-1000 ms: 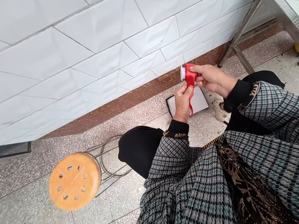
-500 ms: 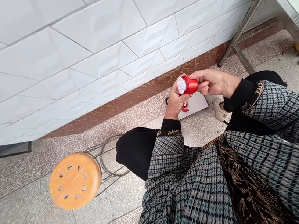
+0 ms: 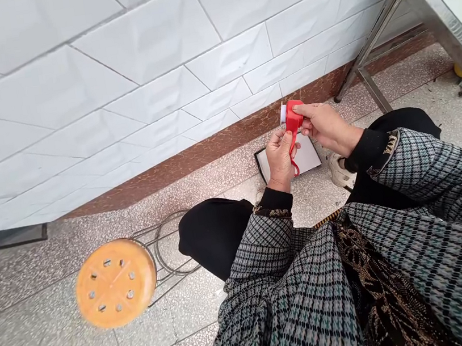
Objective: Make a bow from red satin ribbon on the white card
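My right hand (image 3: pixel 330 129) is closed around a roll of red ribbon (image 3: pixel 292 113), with its thumb lying on the roll. The white end of the roll's core sticks out on the left. Just below, my left hand (image 3: pixel 279 159) pinches the red strip (image 3: pixel 292 127) that comes off the roll. The strip's loose end (image 3: pixel 296 169) hangs in a curl under the left fingers. Part of the roll is hidden behind the right fingers.
A shallow white box or board with a dark edge (image 3: pixel 309 161) lies on the floor below my hands. An orange stool (image 3: pixel 115 283) lies on its side at left. A metal-framed table (image 3: pixel 426 2) stands at right. White tiles (image 3: pixel 162 51) cover the wall ahead.
My left hand has moved off the roll down to the strip, which now stretches between both hands. The roll has turned and risen slightly; its round white end no longer faces me.
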A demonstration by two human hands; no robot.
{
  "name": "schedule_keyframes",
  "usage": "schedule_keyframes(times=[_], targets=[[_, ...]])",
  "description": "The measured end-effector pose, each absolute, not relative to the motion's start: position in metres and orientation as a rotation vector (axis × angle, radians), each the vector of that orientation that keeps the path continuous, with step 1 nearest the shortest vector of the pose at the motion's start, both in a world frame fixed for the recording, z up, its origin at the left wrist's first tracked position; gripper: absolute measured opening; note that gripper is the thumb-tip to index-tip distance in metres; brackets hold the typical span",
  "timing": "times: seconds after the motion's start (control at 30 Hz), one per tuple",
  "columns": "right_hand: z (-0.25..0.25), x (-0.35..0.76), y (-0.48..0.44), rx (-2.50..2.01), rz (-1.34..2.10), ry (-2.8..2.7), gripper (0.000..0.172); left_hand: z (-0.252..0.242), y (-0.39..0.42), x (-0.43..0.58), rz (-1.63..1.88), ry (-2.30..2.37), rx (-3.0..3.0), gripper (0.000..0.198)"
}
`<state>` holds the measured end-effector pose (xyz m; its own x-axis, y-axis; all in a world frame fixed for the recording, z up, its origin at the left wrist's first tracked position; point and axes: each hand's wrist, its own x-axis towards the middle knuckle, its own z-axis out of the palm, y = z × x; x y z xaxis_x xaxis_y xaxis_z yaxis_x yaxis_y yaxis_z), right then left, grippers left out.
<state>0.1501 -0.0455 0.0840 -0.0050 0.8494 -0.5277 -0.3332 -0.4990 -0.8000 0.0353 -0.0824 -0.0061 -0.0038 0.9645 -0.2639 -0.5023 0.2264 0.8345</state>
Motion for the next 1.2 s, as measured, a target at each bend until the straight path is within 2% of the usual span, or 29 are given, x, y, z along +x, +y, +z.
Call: schedule_keyframes(times=[0.3, 0.37, 0.47, 0.57, 0.83, 1.07, 1.2], targets=[[0.08, 0.156, -0.04, -1.33, 1.813, -0.494, 0.014, -0.013, -0.08, 0.026, 1.154, 1.083, 0.758, 0.033], [0.083, 0.158, -0.039, -1.317, 1.887, -0.498, 0.014, -0.014, -0.077, 0.023, 1.178, 1.063, 0.745, 0.044], [0.086, 0.161, -0.036, -1.346, 2.011, -0.518, 0.016, -0.013, -0.072, 0.017, 1.194, 0.965, 0.784, 0.07], [0.088, 0.163, -0.035, -1.35, 2.114, -0.531, 0.017, -0.015, -0.07, 0.013, 1.218, 0.888, 0.843, 0.077], [0.087, 0.146, -0.058, -1.319, 1.945, -0.716, 0.021, -0.013, -0.076, 0.022, 1.256, 0.902, 0.674, 0.057], [0.081, 0.152, -0.04, -1.366, 1.678, -0.6, 0.03, -0.007, -0.083, 0.037, 1.256, 1.056, 0.645, 0.043], [0.083, 0.156, -0.033, -1.379, 1.688, -0.545, 0.022, -0.013, -0.084, 0.035, 1.282, 1.044, 0.775, 0.032]])
